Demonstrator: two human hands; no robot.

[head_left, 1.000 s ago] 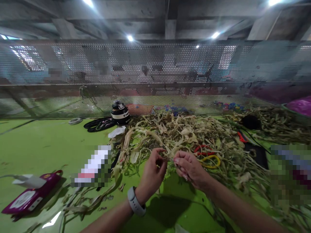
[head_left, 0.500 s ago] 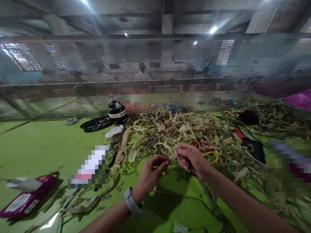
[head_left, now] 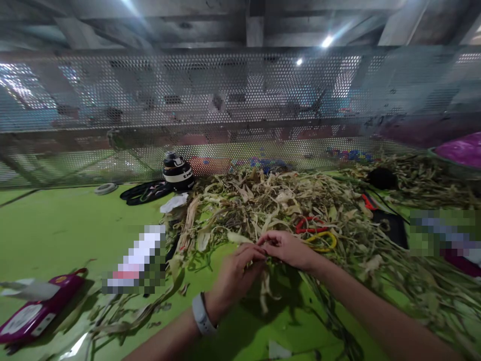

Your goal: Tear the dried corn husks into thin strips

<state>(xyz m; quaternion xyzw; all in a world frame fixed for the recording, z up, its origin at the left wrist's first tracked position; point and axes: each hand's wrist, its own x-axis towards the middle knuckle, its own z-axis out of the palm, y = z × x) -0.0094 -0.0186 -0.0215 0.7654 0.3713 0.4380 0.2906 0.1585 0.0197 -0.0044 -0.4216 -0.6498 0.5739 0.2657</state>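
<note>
My left hand (head_left: pixel 238 273), with a pale watch band (head_left: pixel 203 313) on the wrist, is closed in a pinch and slightly blurred. Its fingertips meet those of my right hand (head_left: pixel 289 249), also closed. A pale dried leaf strip (head_left: pixel 265 292) hangs beneath the joined fingers, and both hands seem to grip it; the exact pinch point is hidden. Just beyond them spreads a heap of dried leaves (head_left: pixel 248 193). Red handles (head_left: pixel 310 224) and a yellow loop handle (head_left: pixel 325 241), like those of scissors, lie in the heap near my right hand.
On the green table (head_left: pixel 56 215) are a maroon tissue pack (head_left: pixel 45 303), a black bottle (head_left: pixel 178 173), a black pouch (head_left: pixel 145 192), a tape roll (head_left: pixel 105 188) and a blurred-out white object (head_left: pixel 137 255). A perforated screen (head_left: pixel 225 110) stands behind. At right sits a magenta-filled basin (head_left: pixel 460 150).
My hands have come closer together until the fingertips meet. The left hand has turned over more, and a leaf strip now hangs below the fingers. The view has shifted slightly.
</note>
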